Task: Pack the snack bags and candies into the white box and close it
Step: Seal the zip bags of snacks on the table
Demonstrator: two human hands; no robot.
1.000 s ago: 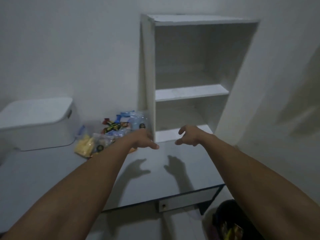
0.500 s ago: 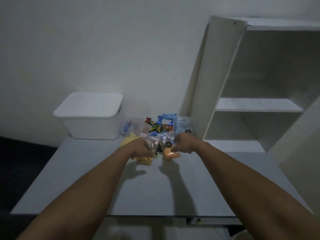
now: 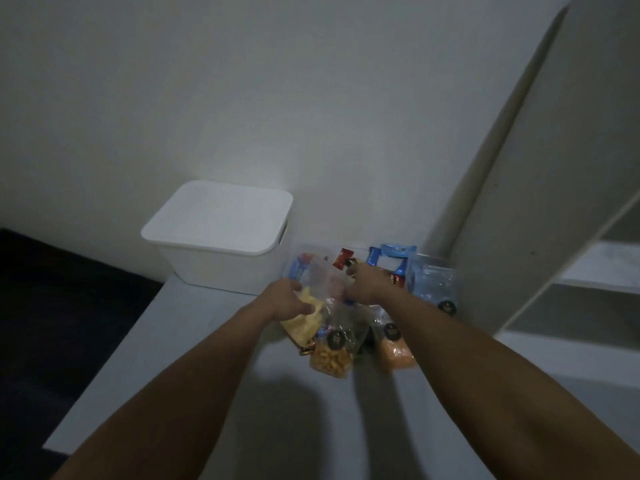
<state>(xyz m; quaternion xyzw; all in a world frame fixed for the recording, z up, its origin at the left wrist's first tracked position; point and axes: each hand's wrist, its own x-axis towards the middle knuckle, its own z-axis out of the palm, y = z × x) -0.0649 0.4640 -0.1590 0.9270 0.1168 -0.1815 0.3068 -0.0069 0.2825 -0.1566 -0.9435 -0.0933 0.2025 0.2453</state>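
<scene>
Against the wall, the surface (image 3: 194,341) carries the lidded white box (image 3: 218,237) beside the snack bags (image 3: 329,355) and candies (image 3: 344,258), where the left hand (image 3: 284,301) grips a yellow bag (image 3: 303,323) and the right hand (image 3: 363,284) curls into the pile, apparently gathering items for packing.

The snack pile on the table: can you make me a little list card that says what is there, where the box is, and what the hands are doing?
white box: lid on, at the back of the table, left of the snacks
snack bags: clear bags in a heap beside the shelf unit
candies: bright wrappers behind the bags
left hand: holds a bag of pale yellow snacks
right hand: reaches into the heap; grip hidden
packed yet: nothing
</scene>
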